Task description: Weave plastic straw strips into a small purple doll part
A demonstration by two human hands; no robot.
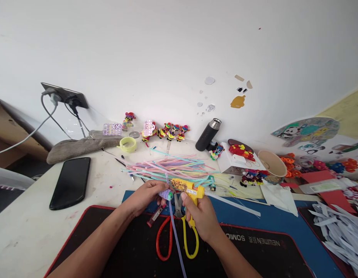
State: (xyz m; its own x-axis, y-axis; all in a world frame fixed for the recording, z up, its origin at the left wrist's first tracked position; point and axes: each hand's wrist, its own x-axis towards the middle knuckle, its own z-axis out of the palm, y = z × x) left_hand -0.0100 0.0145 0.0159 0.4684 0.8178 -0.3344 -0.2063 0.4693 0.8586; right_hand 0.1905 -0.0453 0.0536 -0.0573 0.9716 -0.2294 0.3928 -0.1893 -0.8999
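Glue gun point(188, 187), yellow with a patterned barrel, sits just below the centre of the frame in the right hand point(202, 218). That grip is closed round the handle, thumb toward the rear of the body, which leaves the barrel pointing left; whether the trigger is pressed cannot be told. Close by, the left hand point(148, 196) has its grip narrowed to a pinch, thumb and fingers closed on a wound lilac piece point(166, 194) with a green end. It is probably held by the fingertips so that the coil stays tight and its end lies bare beside the nozzle; contact between the two cannot be made out. A lilac strip point(176, 241) hangs from it toward the bottom edge, likely left loose to keep it out of the fingers' way.

Beneath the hands, scissors point(178, 210) lie with red and yellow handles toward the wearer, seemingly for an easy pick-up. Pipe cleaners point(167, 166) in pastel colours spread across the desk point(26, 222) beyond, apparently within reach. Small figurines point(173, 133) stand along the wall point(155, 58), perhaps to free the middle.
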